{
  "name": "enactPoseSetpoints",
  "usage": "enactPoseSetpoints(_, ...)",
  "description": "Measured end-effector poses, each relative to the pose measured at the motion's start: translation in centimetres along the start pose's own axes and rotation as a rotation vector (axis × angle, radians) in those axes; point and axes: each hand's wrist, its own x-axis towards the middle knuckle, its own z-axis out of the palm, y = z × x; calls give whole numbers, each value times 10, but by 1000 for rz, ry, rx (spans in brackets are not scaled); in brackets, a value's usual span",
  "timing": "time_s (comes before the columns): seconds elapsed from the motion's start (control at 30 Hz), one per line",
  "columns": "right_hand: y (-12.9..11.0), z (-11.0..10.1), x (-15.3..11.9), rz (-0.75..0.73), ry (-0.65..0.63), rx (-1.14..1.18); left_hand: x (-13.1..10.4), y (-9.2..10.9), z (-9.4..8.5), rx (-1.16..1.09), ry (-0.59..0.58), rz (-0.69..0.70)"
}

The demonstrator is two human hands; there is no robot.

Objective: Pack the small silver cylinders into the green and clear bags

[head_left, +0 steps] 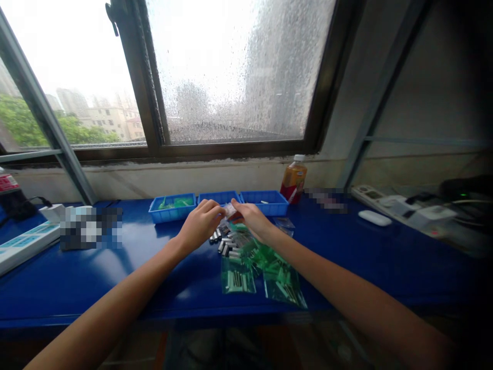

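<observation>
Between my fingertips is a small clear plastic bag (pixel 230 210), pinched from both sides. My left hand (pixel 203 222) is closed on its left edge, and my right hand (pixel 252 218) grips it from the right. What lies inside the bag is too small to make out. Just below my hands, several short metal-and-black pieces (pixel 227 247) lie loose on the table. Green plastic pieces (pixel 265 257) are heaped under my right forearm, which hides part of them. Nearer to me rest a clear bag of thin strips (pixel 238 277) and another bag of green pieces (pixel 285 288).
Three blue trays stand in a row behind my hands: a left tray (pixel 154 216) with green pieces, a middle tray (pixel 215 195) and a right tray (pixel 275 209). A drink bottle (pixel 295 180) stands beside them. A power strip (pixel 31 241) lies left on the blue table (pixel 154 288).
</observation>
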Motion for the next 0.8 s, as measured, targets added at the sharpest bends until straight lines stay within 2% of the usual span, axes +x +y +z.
enactPoseSetpoints(0.07, 0, -1, 0, -86, 29, -37, 1, 4, 0, -7, 8, 14)
enactPoseSetpoints(0.13, -2, -2, -2, -260, 89, -215, 2, 6, 2, -106, 10, -64)
enactPoseSetpoints(0.2, -3, -2, -5, -449, 133, -418, 3, 5, 4, -335, -51, -226)
enactPoseSetpoints(0.27, -3, -1, -7, -601, 125, -554, 3, 2, 6, -648, -114, -440)
enactPoseSetpoints(0.37, -1, 1, -10, -712, 89, -625, 3, -3, 8, -1024, -91, -693)
enactPoseSetpoints(0.43, 0, 3, -11, -732, 82, -637, 3, -4, 9, -1107, -57, -745)
enactPoseSetpoints(0.53, -1, 6, -13, -686, 106, -637, 5, -3, 9, -1023, 14, -725)
enactPoseSetpoints(0.63, -4, 6, -12, -524, 168, -610, 5, -2, 6, -773, 121, -615)
enactPoseSetpoints(0.7, -6, 5, -9, -361, 181, -507, 5, -1, 1, -521, 149, -449)
enactPoseSetpoints(0.8, -7, 2, -5, -99, 78, -199, 4, 2, -5, -170, 86, -132)
